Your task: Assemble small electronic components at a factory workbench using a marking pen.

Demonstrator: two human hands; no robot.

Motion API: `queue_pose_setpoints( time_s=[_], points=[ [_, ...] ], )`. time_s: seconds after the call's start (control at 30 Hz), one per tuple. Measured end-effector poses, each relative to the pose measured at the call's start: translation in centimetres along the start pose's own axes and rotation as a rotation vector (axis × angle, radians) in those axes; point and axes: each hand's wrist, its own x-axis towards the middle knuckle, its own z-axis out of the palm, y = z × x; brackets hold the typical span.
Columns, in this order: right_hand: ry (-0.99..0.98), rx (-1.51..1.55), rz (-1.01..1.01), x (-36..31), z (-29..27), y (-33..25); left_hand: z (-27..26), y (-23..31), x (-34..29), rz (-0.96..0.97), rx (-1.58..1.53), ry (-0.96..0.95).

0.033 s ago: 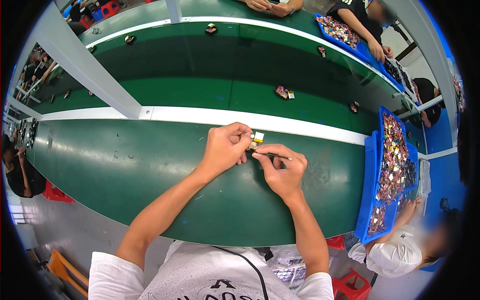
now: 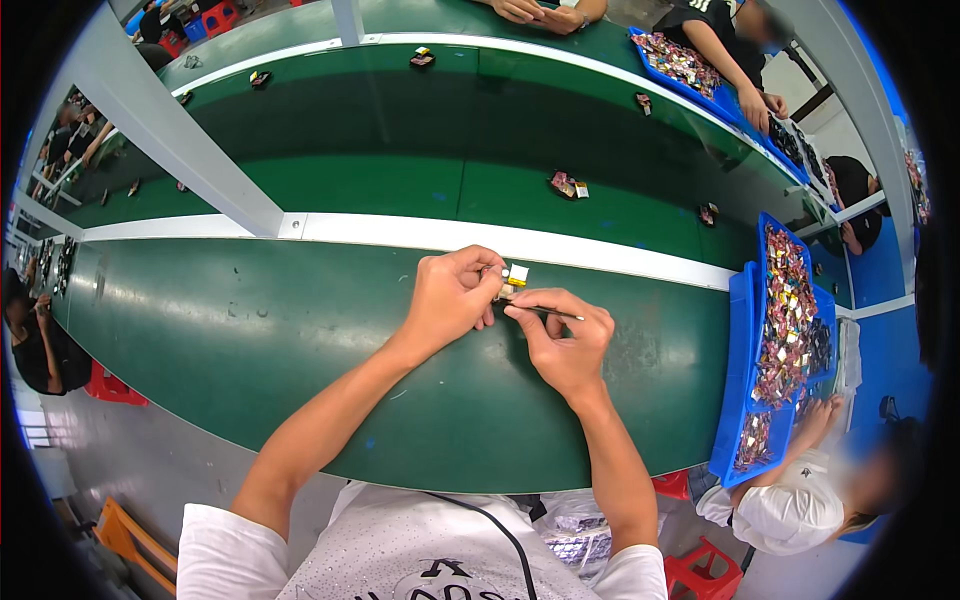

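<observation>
Above the green worktable [image 2: 250, 330], my two hands meet close to its white far rail. My left hand [image 2: 445, 295] is closed, pinching a small electronic part [image 2: 517, 275] with a white and yellow piece sticking up; its dark lower portion is mostly hidden by my fingers. From the right, my right hand [image 2: 572, 340] is closed on a slim dark tool [image 2: 565, 315], shaped like tweezers. One end of the tool shows beyond my fingers; the other points at the part, where its tip is hard to make out.
Beyond the rail, a green conveyor belt [image 2: 370, 185] carries scattered small parts [image 2: 568, 184]. Blue trays [image 2: 735, 370] heaped with parts stand at the table's right. A white post [image 2: 180, 120] rises at left. Co-workers sit right and across, one in a white sleeve [image 2: 795, 505].
</observation>
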Motion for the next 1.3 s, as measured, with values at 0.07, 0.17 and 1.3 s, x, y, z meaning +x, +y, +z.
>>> queue_pose_setpoints(
  time_s=[0.07,0.17,1.3],
  points=[
    [0.0,0.007,0.003,0.0,0.0,-0.1,0.0,0.0,0.0,0.018,-0.001,-0.024],
    [0.007,-0.006,-0.002,0.1,-0.2,-0.1,-0.2,-0.2,0.2,0.02,-0.068,-0.067],
    [-0.017,-0.005,-0.073,0.5,-0.6,0.5,0.9,0.5,0.2,-0.061,-0.035,0.001]
  ],
)
